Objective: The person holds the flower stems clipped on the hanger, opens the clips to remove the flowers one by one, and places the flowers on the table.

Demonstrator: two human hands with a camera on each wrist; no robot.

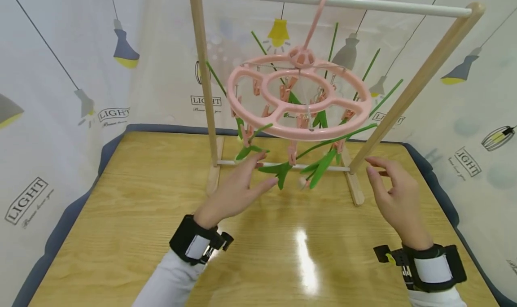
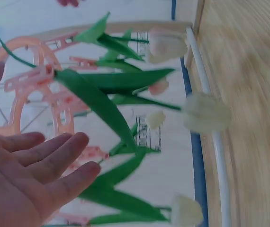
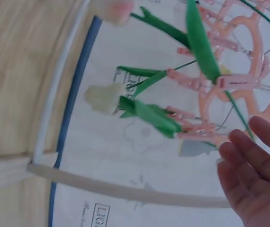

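Observation:
A round pink clip hanger (image 1: 299, 132) hangs by its hook from the white top bar of a wooden frame. Small pink clothespins (image 1: 292, 154) around it grip artificial tulips upside down, green stems slanting upward and leaves (image 1: 322, 170) below. In the left wrist view a white tulip head (image 2: 206, 113) droops low. My left hand (image 1: 238, 186), fingers loosely extended, is at the hanger's front left, beside the lower leaves. To the right of the frame's right post, my right hand (image 1: 397, 199) is raised with relaxed fingers and holds nothing. A pink-tinged tulip (image 3: 113, 10) shows in the right wrist view.
The frame's wooden right post (image 1: 420, 82) leans between the hanger and my right hand. Its flat foot (image 1: 354, 190) and white lower bar (image 1: 238, 163) sit near the back of the wooden table (image 1: 266, 262). Behind is a lamp-patterned cloth (image 1: 161, 73) with a dark blue border.

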